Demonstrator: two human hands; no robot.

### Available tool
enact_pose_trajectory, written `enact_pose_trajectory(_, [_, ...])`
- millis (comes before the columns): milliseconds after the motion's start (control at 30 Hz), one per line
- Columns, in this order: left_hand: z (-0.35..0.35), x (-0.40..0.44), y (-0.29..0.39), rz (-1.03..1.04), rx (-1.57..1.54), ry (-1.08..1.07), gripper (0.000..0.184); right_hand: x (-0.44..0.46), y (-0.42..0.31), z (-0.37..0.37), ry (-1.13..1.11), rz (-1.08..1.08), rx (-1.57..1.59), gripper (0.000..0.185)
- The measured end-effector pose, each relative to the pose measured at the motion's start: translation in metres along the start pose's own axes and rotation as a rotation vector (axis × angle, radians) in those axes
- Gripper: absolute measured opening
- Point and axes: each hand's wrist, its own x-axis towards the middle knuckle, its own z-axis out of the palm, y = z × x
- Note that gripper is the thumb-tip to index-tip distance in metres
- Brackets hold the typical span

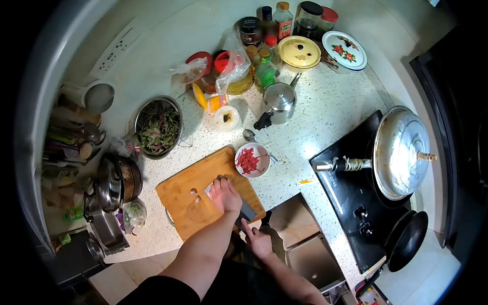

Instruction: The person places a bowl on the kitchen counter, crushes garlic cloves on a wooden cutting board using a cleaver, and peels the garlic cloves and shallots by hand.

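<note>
On the wooden cutting board point(175, 195) my left hand point(225, 195) lies over a wide-bladed knife point(248, 210), fingers stretched out and pressed down. Much of the blade is hidden under that hand. Beside the board's near right edge, my right hand point(259, 243) is closed at the knife's dark handle, one finger pointing along it. Two small pale pieces point(193, 191) rest on the board, left of my left hand. A white bowl point(252, 160) of chopped red pieces stands by the board's far right corner.
Behind the board are a metal bowl of leafy greens point(158, 126), a small white container point(226, 118), a spoon point(248, 134) and a lidded pot point(279, 99). Bottles and jars line the wall. At right, a stove point(351, 203) carries a large lidded pan point(401, 152) and a black pan point(406, 241).
</note>
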Motion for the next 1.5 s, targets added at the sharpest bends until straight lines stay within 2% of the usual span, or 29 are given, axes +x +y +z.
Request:
enact_pose_trajectory(167, [0.01,0.001,-0.015,0.019,-0.005,0.082,0.023,0.002,-0.002,0.012,0.026,-0.005,-0.035,0.093])
enact_pose_trajectory(233, [0.017,0.008,-0.026,0.034,-0.241,0.007,0.026,-0.001,-0.003,0.013,0.018,0.012,-0.019,0.095])
enact_pose_trajectory(267, [0.017,0.015,-0.04,-0.069,-0.498,-0.127,0.03,0.001,-0.011,-0.005,-0.015,0.043,0.033,0.096])
enact_pose_trajectory(300, [-0.01,0.016,-0.047,0.012,-0.65,-0.043,0.033,0.0,-0.011,-0.013,-0.039,0.072,0.161,0.094])
enact_pose_trajectory(367, [-0.084,0.018,-0.067,0.033,-0.718,0.038,0.029,0.002,-0.02,-0.039,-0.155,0.19,0.463,0.089])
enact_pose_trajectory(433, [-0.108,0.001,-0.107,-0.061,-0.979,0.036,0.018,0.003,-0.024,-0.05,-0.021,0.09,0.781,0.08])
enact_pose_trajectory(467, [-0.122,-0.005,-0.119,-0.053,-0.872,-0.025,0.01,0.004,-0.028,-0.058,-0.049,0.136,0.902,0.078])
enact_pose_trajectory(500, [-0.12,-0.014,-0.126,-0.051,-0.885,-0.03,0.01,0.008,-0.034,-0.072,-0.074,0.179,1.021,0.076])
enact_pose_trajectory(533, [-0.113,-0.023,-0.133,0.032,-0.784,-0.155,0.012,0.011,-0.051,-0.109,-0.262,0.447,1.279,0.073])
enact_pose_trajectory(567, [-0.106,-0.027,-0.139,0.115,-0.682,-0.276,0.017,0.011,-0.055,-0.112,-0.236,0.493,1.423,0.073])
enact_pose_trajectory(633, [-0.096,-0.032,-0.125,0.26,-0.453,-0.304,0.046,0.01,-0.055,-0.117,-0.2,0.46,1.574,0.074])
enact_pose_trajectory(667, [-0.092,-0.03,-0.115,0.352,-0.427,-0.262,0.049,0.007,-0.058,-0.122,-0.171,0.493,1.615,0.075])
enact_pose_trajectory(700, [-0.088,-0.027,-0.104,0.438,-0.4,-0.214,0.053,0.01,-0.057,-0.125,-0.162,0.482,1.598,0.075])
enact_pose_trajectory(767, [-0.077,-0.02,-0.09,0.464,-0.411,-0.231,0.052,0.005,-0.058,-0.122,-0.116,0.504,1.507,0.073])
enact_pose_trajectory(800, [-0.071,-0.017,-0.087,0.489,-0.409,-0.249,0.051,0.007,-0.056,-0.124,-0.124,0.466,1.353,0.072])
enact_pose_trajectory(833, [-0.061,-0.016,-0.09,0.497,-0.449,-0.318,0.041,0.005,-0.054,-0.121,-0.143,0.468,1.346,0.072])
enact_pose_trajectory(900, [-0.051,-0.016,-0.094,0.458,-0.457,-0.404,0.032,0.013,-0.045,-0.105,-0.013,0.188,0.985,0.072])
enact_pose_trajectory(967, [-0.064,-0.015,-0.107,0.45,-0.418,-0.354,0.031,0.024,-0.033,-0.082,0.194,-0.112,0.674,0.074])
enact_pose_trajectory(1033, [-0.072,-0.016,-0.122,0.454,-0.377,-0.312,0.03,0.028,-0.045,-0.098,-0.016,0.157,0.295,0.078])
enact_pose_trajectory(1100, [-0.081,-0.017,-0.136,0.21,-0.602,-0.301,0.032,0.038,-0.033,-0.081,0.038,0.067,0.19,0.08])
enact_pose_trajectory(1133, [-0.088,-0.017,-0.141,0.068,-0.718,-0.327,0.024,0.044,-0.028,-0.074,0.053,0.03,0.063,0.081])
enact_pose_trajectory(1167, [-0.089,-0.017,-0.148,0.066,-0.705,-0.328,0.024,0.049,-0.025,-0.067,0.069,-0.007,-0.063,0.082])
enact_pose_trajectory(1233, [-0.09,-0.013,-0.161,-0.571,-1.419,-0.565,0.016,0.059,-0.015,-0.051,0.107,-0.045,-0.088,0.083])
enact_pose_trajectory(1267, [-0.094,-0.012,-0.167,-0.634,-1.543,-0.588,0.013,0.063,-0.01,-0.044,0.128,-0.068,-0.132,0.084])
enact_pose_trajectory(1300, [-0.103,-0.01,-0.169,-0.638,-1.537,-0.583,0.013,0.067,-0.008,-0.041,0.148,-0.089,-0.177,0.084])
enact_pose_trajectory(1367, [-0.126,-0.004,-0.167,-0.609,-1.796,-0.573,0.016,0.07,-0.009,-0.043,0.096,-0.071,-0.23,0.081])
enact_pose_trajectory(1433, [-0.151,0.002,-0.159,-0.591,-1.808,-0.565,0.019,0.072,-0.01,-0.042,0.239,-0.166,-0.254,0.075])
enact_pose_trajectory(1500, [-0.177,0.008,-0.148,-0.327,-1.698,-0.517,0.025,0.074,-0.011,-0.044,0.256,-0.167,-0.314,0.071])
